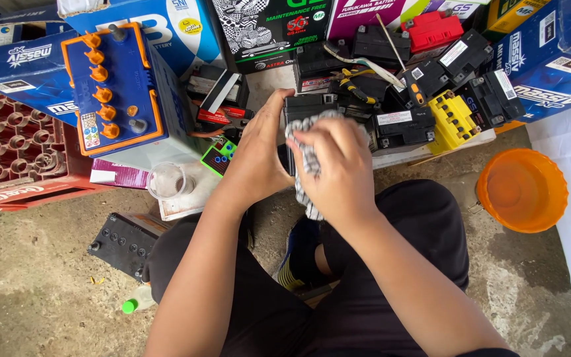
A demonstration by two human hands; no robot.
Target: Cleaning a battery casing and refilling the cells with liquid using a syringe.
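Note:
My left hand (257, 153) grips the side of a small black battery (306, 108) held in front of me. Pressed against the battery's face is a grey-and-white rag (307, 157), bunched under my right hand (338, 168); part of the rag hangs down below that hand. Most of the battery is hidden behind both hands. My knees in black trousers sit below.
A big blue battery with orange caps (112, 89) stands at left beside a red crate (14, 149). Several small black batteries (401, 125) and a yellow one (454, 119) lie behind. An orange bowl (522, 190) is at right; a clear cup (166, 180) and a black battery (124, 241) at lower left.

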